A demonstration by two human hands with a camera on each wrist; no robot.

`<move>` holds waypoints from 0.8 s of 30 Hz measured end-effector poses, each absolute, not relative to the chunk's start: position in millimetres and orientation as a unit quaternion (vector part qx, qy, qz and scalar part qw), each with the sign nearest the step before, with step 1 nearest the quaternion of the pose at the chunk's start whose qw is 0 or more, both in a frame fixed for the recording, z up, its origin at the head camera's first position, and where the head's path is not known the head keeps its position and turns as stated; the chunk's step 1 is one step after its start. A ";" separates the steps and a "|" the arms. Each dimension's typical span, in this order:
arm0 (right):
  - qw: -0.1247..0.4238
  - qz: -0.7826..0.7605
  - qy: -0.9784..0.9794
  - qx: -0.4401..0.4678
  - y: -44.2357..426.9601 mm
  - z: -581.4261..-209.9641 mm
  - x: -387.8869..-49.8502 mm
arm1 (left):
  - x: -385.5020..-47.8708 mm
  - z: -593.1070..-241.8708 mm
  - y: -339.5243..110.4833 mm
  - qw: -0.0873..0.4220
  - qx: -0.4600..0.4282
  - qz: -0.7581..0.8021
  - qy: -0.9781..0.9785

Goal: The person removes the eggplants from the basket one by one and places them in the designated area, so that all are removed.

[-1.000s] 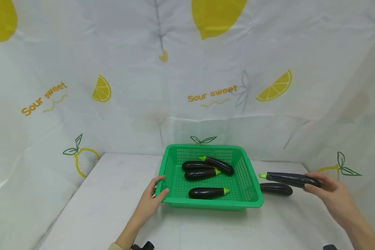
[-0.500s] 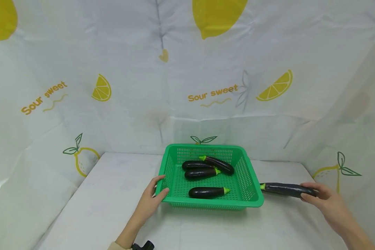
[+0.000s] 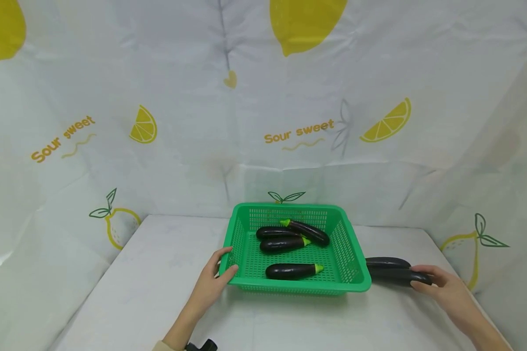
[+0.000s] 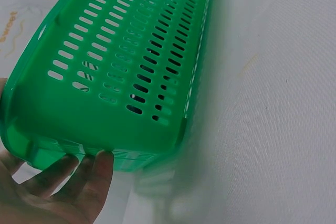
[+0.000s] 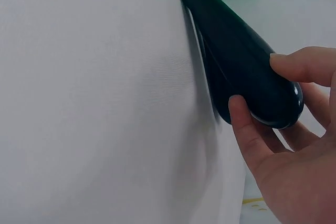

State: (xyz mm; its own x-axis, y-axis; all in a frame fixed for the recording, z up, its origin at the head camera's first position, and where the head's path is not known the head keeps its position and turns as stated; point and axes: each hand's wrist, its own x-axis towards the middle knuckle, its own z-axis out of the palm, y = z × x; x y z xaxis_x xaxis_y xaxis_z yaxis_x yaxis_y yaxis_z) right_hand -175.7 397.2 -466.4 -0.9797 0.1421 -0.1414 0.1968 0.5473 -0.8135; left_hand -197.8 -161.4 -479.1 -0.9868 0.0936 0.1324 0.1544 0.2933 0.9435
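The green plastic basket (image 3: pixel 298 286) sits on the table with several dark eggplants inside, among them a front one (image 3: pixel 290 271) lying by itself. My left hand (image 3: pixel 212 275) grips the basket's left rim, and the left wrist view shows its fingers (image 4: pixel 100 177) curled against the outer wall. To the basket's right, my right hand (image 3: pixel 450 292) holds an eggplant (image 3: pixel 391 276) by its thick end, thumb and fingers around it. Another eggplant (image 3: pixel 386 262) lies right behind that one. The basket's right side hides the far ends of both in the head view.
A white-covered table (image 3: pixel 149 282) carries everything. Behind and beside it hangs a white sheet (image 3: pixel 184 126) with lemon prints. A black device (image 3: pixel 202 345) is at my left wrist.
My right hand has brought its eggplant down from above the other one to the table, coming to lie in front of it. My left hand and the basket have stayed put.
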 end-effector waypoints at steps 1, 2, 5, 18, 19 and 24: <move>0.031 -0.462 0.881 0.094 396.4 -467.3 -175.6 | -197.8 -479.4 -161.5 0.026 -0.077 -0.590 -0.804; 0.032 -0.460 0.883 0.092 395.6 -467.7 -175.7 | -198.0 -479.6 -161.5 0.026 -0.078 -0.590 -0.804; 0.033 -0.446 0.890 0.089 392.9 -467.8 -176.0 | -198.2 -479.9 -161.5 0.027 -0.078 -0.589 -0.804; -0.001 -0.362 0.929 0.070 387.3 -474.4 -181.5 | -198.0 -479.0 -161.5 0.027 -0.079 -0.586 -0.806; -0.003 -0.360 0.930 0.068 387.4 -474.6 -181.9 | -198.0 -479.0 -161.5 0.027 -0.079 -0.586 -0.806; -0.012 -0.346 0.937 0.053 388.9 -476.5 -183.7 | -198.0 -478.7 -161.5 0.027 -0.079 -0.585 -0.806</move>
